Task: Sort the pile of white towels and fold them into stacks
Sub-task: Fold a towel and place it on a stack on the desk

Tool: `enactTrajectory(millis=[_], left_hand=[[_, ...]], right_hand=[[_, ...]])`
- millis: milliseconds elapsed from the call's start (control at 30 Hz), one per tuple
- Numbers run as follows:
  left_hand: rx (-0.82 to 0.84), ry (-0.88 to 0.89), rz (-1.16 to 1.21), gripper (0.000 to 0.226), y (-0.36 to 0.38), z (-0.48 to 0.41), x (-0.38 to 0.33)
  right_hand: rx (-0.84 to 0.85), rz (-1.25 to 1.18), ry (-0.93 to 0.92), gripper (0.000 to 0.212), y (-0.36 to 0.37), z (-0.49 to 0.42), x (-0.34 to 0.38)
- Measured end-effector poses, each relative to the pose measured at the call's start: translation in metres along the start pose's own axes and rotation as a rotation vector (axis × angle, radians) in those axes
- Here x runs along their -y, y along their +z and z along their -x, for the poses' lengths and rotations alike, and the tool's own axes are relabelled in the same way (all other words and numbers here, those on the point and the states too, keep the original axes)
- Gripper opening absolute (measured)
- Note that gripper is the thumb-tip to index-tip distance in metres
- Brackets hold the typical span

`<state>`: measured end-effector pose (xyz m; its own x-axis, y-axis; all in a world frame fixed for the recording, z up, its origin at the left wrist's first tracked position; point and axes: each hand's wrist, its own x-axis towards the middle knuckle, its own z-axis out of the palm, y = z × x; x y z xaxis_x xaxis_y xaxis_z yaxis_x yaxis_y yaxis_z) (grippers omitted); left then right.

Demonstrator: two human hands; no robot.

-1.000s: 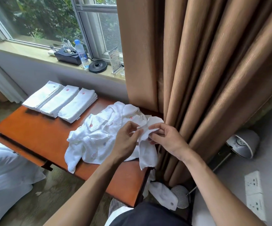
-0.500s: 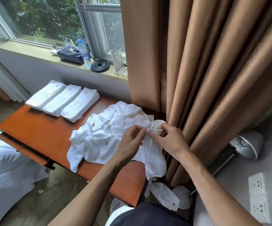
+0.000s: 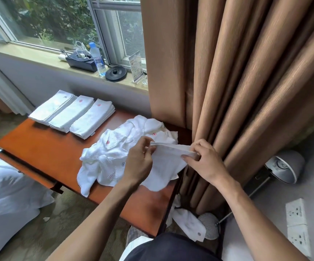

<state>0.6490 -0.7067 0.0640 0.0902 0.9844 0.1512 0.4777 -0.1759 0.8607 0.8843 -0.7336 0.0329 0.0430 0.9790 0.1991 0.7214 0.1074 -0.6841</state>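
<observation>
Both hands (image 3: 140, 162) (image 3: 204, 162) pinching towel (image 3: 168, 162) top edge, taut

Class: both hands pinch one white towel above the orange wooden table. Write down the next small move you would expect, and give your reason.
Probably raise the white cloth towel clear so it hangs open for folding: the left hand and right hand pinch its top edge, but its lower part lies crumpled on the loose pile of white towels.
</observation>
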Motion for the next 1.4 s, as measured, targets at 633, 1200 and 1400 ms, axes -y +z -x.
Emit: enactTrajectory(millis=[633, 1200, 1400], left_hand=[[-0.117, -0.141, -0.011, 0.002, 0.007, -0.016, 0.028], [0.413, -0.097, 0.217, 0.052, 0.043, 0.011, 0.015], [0.407, -0.028, 0.155, 0.053, 0.032, 0.003, 0.013]], right_hand=[[-0.04, -0.519, 0.23, 0.024, 0.017, 0.0, 0.016], [0.022, -0.758, 0.316, 0.029, 0.026, -0.024, 0.045], [0.092, -0.554, 0.23, 0.028, 0.023, -0.02, 0.042]])
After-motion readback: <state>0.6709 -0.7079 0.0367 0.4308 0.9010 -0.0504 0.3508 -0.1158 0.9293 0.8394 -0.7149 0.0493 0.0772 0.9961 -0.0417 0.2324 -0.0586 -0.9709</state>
